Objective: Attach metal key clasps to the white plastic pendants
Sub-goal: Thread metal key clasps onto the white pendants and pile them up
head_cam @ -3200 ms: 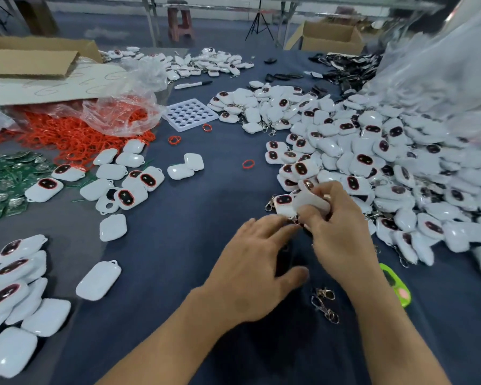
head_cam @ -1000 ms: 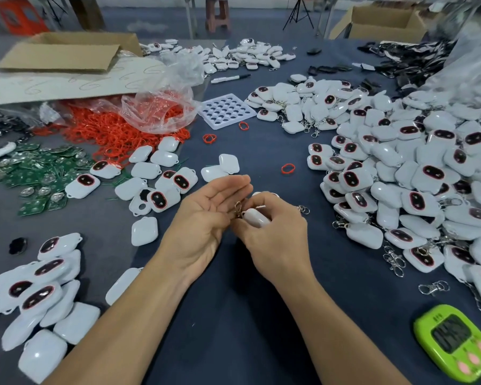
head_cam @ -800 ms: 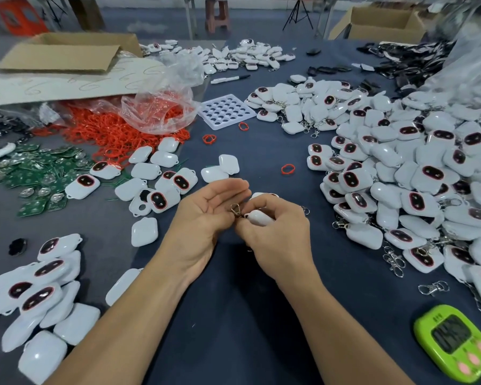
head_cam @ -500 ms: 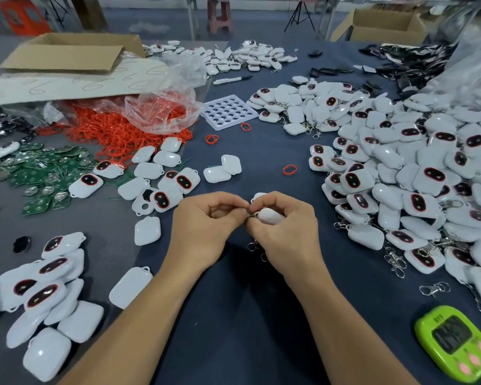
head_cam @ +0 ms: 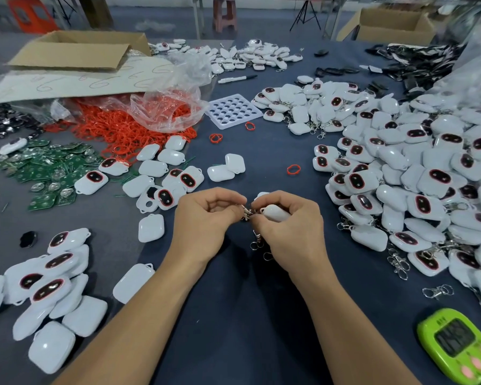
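head view | left hand pinches metal clasp, dead centre | right hand grips white pendant just beside the clasp | pendant heap at 3 o'clock | red rings at 10 o'clock | green timer at 5 o'clock

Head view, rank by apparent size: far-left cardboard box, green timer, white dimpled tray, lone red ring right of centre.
1. cardboard box
2. green timer, but it is nearest the camera, so its lead over the tray is unsure
3. white dimpled tray
4. red ring
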### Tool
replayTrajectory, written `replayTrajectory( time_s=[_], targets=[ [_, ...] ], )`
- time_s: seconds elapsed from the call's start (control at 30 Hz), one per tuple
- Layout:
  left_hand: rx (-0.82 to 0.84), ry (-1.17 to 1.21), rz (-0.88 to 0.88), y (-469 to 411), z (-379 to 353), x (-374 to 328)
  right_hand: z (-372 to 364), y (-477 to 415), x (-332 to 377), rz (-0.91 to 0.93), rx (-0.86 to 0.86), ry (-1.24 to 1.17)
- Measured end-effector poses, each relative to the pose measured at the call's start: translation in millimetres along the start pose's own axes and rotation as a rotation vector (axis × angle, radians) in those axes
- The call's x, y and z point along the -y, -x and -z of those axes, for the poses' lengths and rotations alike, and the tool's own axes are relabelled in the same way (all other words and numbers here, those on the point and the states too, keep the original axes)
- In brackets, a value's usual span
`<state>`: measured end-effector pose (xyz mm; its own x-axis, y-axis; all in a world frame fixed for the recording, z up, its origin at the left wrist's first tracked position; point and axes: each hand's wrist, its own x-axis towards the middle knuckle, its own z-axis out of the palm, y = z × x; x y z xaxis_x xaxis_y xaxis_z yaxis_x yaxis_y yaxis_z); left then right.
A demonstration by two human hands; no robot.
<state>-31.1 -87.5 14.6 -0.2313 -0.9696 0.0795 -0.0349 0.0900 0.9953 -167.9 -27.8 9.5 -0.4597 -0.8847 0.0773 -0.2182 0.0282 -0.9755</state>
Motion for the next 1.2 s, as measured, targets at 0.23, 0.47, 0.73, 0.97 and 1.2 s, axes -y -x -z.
replayTrajectory(
  time_s=[0.23,0.47,0.73,0.97,1.2],
  targets=[
    [-0.033,-0.457,-0.020,8.0,-9.6,0.9,1.3,-1.9,-1.8,0.016,-0.155,-0.028],
    [0.008,-0.546,-0.111,13.3,-12.8,-3.2,3.5,-5.1,-2.7,-0.011,-0.133,-0.091],
    [0.030,-0.462,-0.137,9.5,-9.6,3.9,6.7,-7.5,-3.2,-0.048,-0.031,-0.197],
    [0.001,-0.531,-0.122,11.1,-11.3,1.6,5.6,-7.1,-8.0,0.047,-0.102,-0.050],
    [-0.017,-0.426,-0.171,9.2,-9.9,0.8,7.0,-8.1,-1.4,-0.036,-0.073,-0.319]
  ],
)
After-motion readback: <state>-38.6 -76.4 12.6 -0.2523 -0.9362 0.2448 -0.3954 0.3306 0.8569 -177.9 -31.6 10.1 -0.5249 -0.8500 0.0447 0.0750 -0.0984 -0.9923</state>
